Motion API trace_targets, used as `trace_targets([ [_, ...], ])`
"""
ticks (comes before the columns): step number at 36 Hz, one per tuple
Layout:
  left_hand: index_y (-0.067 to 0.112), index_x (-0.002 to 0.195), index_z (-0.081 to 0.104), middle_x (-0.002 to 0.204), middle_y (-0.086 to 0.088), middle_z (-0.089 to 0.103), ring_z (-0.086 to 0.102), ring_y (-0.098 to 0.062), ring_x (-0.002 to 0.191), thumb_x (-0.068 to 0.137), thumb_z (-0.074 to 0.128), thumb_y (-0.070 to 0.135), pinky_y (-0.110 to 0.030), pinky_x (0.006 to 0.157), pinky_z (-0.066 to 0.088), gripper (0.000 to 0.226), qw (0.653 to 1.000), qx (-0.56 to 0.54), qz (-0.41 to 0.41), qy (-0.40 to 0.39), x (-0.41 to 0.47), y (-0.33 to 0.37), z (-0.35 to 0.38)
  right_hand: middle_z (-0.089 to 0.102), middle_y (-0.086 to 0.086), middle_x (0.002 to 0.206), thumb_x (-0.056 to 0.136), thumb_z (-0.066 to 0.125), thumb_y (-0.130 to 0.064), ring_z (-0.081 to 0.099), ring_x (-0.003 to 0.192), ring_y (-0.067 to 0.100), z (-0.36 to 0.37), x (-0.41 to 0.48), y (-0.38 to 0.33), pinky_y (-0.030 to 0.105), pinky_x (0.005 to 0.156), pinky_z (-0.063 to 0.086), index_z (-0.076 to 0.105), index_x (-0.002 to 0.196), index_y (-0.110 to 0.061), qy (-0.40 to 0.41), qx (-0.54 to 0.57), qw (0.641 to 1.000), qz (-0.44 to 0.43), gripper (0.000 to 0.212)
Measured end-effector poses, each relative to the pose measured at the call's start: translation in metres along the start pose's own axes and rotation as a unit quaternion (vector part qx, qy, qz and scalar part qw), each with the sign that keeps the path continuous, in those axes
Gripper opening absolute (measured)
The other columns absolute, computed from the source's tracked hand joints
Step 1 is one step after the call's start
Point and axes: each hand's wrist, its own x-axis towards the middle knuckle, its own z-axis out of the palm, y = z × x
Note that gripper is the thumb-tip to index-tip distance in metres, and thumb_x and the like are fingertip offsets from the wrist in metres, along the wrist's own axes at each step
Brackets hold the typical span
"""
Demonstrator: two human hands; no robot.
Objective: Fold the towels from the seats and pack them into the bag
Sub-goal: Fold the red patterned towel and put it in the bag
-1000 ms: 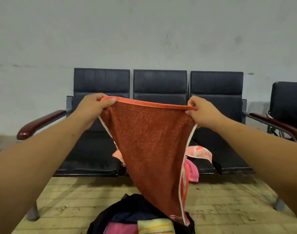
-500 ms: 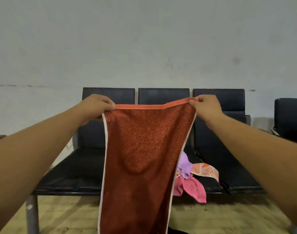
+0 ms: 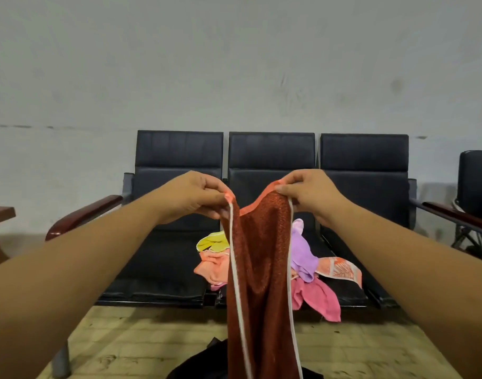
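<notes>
Rust-red terry towel with white edging [image 3: 257, 258] hangs between the left hand [image 3: 192, 196] and right hand [image 3: 307, 194], fingers clamped on its top corners. The hands have drawn together since a moment ago, likely starting a lengthwise fold above the dark bag [image 3: 207, 365]; crumpled coloured towels [image 3: 302, 255] wait on the black seats [image 3: 166, 258].

A rust-red towel [image 3: 259, 269] with white side edging and an orange top hem hangs lengthwise at frame centre, its top corners drawn close. Behind it, yellow, peach, lilac, pink and orange-patterned towels [image 3: 305, 258] lie heaped on the black seats [image 3: 163, 263]. A dark bag [image 3: 204, 365] sits at bottom centre.
</notes>
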Motion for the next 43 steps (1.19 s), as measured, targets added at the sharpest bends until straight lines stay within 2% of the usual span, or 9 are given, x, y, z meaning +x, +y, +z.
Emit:
trace_targets([
  [3, 0.011, 0.095, 0.075, 0.080, -0.007, 0.074, 0.068, -0.014, 0.075, 0.093, 0.066, 0.022, -0.023, 0.070, 0.052, 0.015, 0.998, 0.053, 0.027, 0.036, 0.006, 0.003, 0.013, 0.074, 0.006, 0.083, 0.089, 0.073, -0.009, 0.072, 0.077, 0.019, 0.013, -0.002, -0.002, 0.034, 0.069, 0.060, 0.075, 0.089, -0.016, 0.005, 0.018, 0.999, -0.034, 0.007],
  [8, 0.018, 0.091, 0.073, 0.090, 0.001, 0.074, 0.069, -0.013, 0.090, 0.092, 0.064, 0.038, -0.034, 0.094, 0.050, 0.022, 0.991, 0.078, 0.045, 0.103, 0.016, 0.002, 0.028, 0.074, 0.009, 0.081, 0.090, 0.071, -0.010, 0.070, 0.068, 0.018, 0.032, -0.013, -0.007, 0.030, 0.062, 0.058, 0.072, 0.097, -0.018, 0.004, 0.008, 0.994, -0.110, 0.011],
  [12, 0.020, 0.089, 0.072, 0.084, 0.003, 0.072, 0.065, -0.007, 0.082, 0.094, 0.063, 0.036, -0.031, 0.087, 0.049, 0.019, 0.988, 0.080, 0.052, 0.124, 0.019, 0.001, 0.036, 0.075, 0.006, 0.085, 0.092, 0.065, -0.010, 0.073, 0.084, 0.022, 0.041, -0.015, -0.003, 0.040, 0.082, 0.061, 0.078, 0.084, -0.019, -0.010, 0.046, 0.997, -0.067, 0.018],
  [17, 0.023, 0.089, 0.073, 0.086, 0.005, 0.073, 0.067, -0.005, 0.081, 0.094, 0.062, 0.037, -0.022, 0.075, 0.044, 0.018, 0.986, 0.088, 0.047, 0.130, 0.020, -0.002, 0.041, 0.076, 0.016, 0.095, 0.097, 0.061, -0.031, 0.074, 0.094, 0.032, 0.039, -0.023, -0.001, 0.045, 0.090, 0.060, 0.077, 0.095, -0.008, -0.060, 0.136, 0.989, -0.016, 0.028],
  [22, 0.023, 0.087, 0.074, 0.085, 0.007, 0.074, 0.068, -0.007, 0.083, 0.093, 0.065, 0.036, -0.023, 0.077, 0.046, 0.017, 0.987, 0.096, 0.047, 0.117, 0.022, -0.006, 0.044, 0.076, 0.004, 0.084, 0.090, 0.073, -0.033, 0.074, 0.083, 0.022, 0.037, -0.028, 0.006, 0.040, 0.080, 0.062, 0.076, 0.092, -0.016, -0.054, -0.014, 0.992, -0.110, 0.017],
  [27, 0.020, 0.089, 0.073, 0.085, 0.007, 0.073, 0.066, -0.007, 0.084, 0.092, 0.064, 0.040, -0.027, 0.082, 0.046, 0.023, 0.991, 0.078, 0.020, 0.102, 0.022, -0.007, 0.046, 0.076, 0.004, 0.087, 0.093, 0.070, -0.021, 0.073, 0.084, 0.017, 0.034, -0.024, 0.012, 0.042, 0.086, 0.060, 0.076, 0.094, -0.015, -0.056, -0.032, 0.994, -0.093, 0.008],
  [34, 0.025, 0.083, 0.079, 0.099, 0.011, 0.071, 0.065, 0.000, 0.095, 0.089, 0.066, 0.044, -0.025, 0.095, 0.044, 0.024, 0.974, 0.199, -0.095, -0.054, 0.011, -0.031, 0.028, 0.065, 0.009, 0.074, 0.098, 0.058, -0.014, 0.058, 0.069, 0.020, 0.012, -0.017, 0.018, 0.037, 0.069, 0.050, 0.069, 0.084, -0.006, -0.018, 0.015, 0.999, -0.027, 0.019],
  [36, 0.029, 0.081, 0.080, 0.098, 0.011, 0.072, 0.065, -0.003, 0.098, 0.089, 0.068, 0.043, -0.033, 0.102, 0.044, 0.020, 0.961, 0.239, -0.111, -0.087, 0.007, -0.041, 0.020, 0.061, 0.006, 0.071, 0.098, 0.056, -0.012, 0.055, 0.069, 0.019, 0.004, -0.017, 0.022, 0.037, 0.070, 0.047, 0.066, 0.078, -0.010, -0.026, 0.007, 0.999, -0.023, 0.023],
  [43, 0.023, 0.081, 0.075, 0.075, 0.008, 0.075, 0.071, -0.003, 0.073, 0.086, 0.075, 0.035, -0.029, 0.082, 0.057, 0.013, 0.956, 0.285, -0.065, 0.032, 0.016, -0.031, 0.011, 0.068, 0.012, 0.078, 0.098, 0.057, -0.015, 0.062, 0.074, 0.022, -0.001, -0.017, 0.039, 0.049, 0.085, 0.056, 0.066, 0.079, -0.011, -0.002, -0.089, 0.996, -0.002, 0.022],
])
